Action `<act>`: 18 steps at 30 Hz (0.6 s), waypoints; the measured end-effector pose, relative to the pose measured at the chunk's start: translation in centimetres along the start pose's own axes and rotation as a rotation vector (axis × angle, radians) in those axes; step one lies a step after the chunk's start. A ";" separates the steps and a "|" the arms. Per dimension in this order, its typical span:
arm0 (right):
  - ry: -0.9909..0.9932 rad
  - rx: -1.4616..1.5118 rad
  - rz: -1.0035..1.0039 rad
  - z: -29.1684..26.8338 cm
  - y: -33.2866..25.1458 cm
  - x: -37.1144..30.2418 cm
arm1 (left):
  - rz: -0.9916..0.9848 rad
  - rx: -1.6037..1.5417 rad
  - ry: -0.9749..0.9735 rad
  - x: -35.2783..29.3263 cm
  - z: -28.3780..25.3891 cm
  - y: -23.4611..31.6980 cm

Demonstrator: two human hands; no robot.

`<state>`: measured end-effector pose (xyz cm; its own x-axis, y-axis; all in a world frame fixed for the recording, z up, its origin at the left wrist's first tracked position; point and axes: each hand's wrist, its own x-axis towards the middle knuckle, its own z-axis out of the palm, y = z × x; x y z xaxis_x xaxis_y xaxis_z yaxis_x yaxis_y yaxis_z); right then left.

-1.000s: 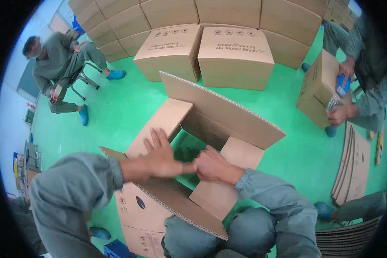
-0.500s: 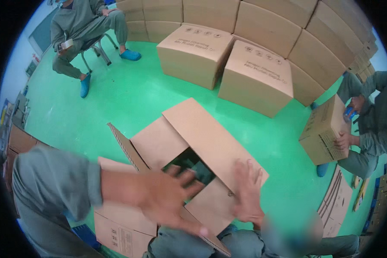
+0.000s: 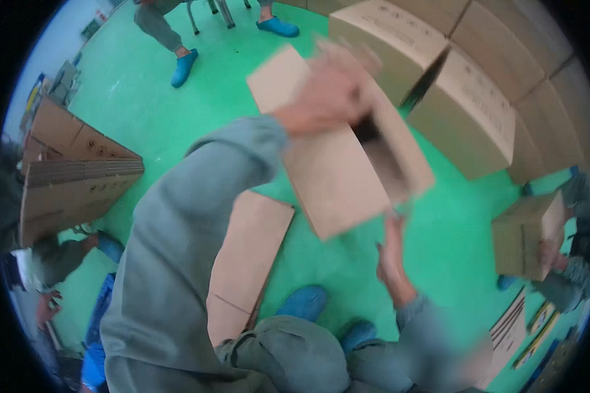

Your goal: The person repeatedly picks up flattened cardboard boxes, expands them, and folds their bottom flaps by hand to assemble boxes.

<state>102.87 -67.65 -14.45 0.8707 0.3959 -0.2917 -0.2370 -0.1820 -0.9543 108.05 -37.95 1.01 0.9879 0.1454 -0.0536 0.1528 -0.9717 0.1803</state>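
A brown cardboard box (image 3: 331,180) is tilted in front of me, with a dark gap between its top flaps. My left hand (image 3: 334,92) lies across the far part of the box, over its flaps. Its fingers are smeared by motion, so I cannot tell how firmly they close on the cardboard. My right hand (image 3: 393,252) is at the box's near right corner, fingers stretched up to it and thumb apart. Whether those fingertips press on the corner is too blurred to tell.
Flattened cardboard (image 3: 249,249) lies on the green floor beside my leg. Folded cartons (image 3: 78,190) stand at the left near another person. Large closed boxes (image 3: 462,111) stand at the far right. On the right, a co-worker handles a box (image 3: 528,229). Someone's blue clogs (image 3: 185,67) show at the far side.
The view has swung left and down. My left hand has moved from the near flaps to the far part of the box, and the box has turned. My right hand has dropped to its near corner.
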 end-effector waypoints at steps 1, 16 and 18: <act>-0.176 -0.048 0.037 2.3 -1.3 1.7 | -0.063 -0.036 0.258 -1.9 -1.4 -2.9; -0.976 -1.143 -0.179 3.9 3.6 1.3 | -0.736 -0.120 -0.405 -26.1 25.3 0.7; -1.000 -1.130 -0.212 3.4 2.0 -0.3 | -0.716 -0.107 -0.405 -25.2 23.7 0.1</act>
<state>100.68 -65.02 -16.47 0.0956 0.8456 -0.5253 0.6979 -0.4332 -0.5704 82.59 -46.11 -20.86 0.5682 0.6238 -0.5367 0.7629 -0.6438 0.0595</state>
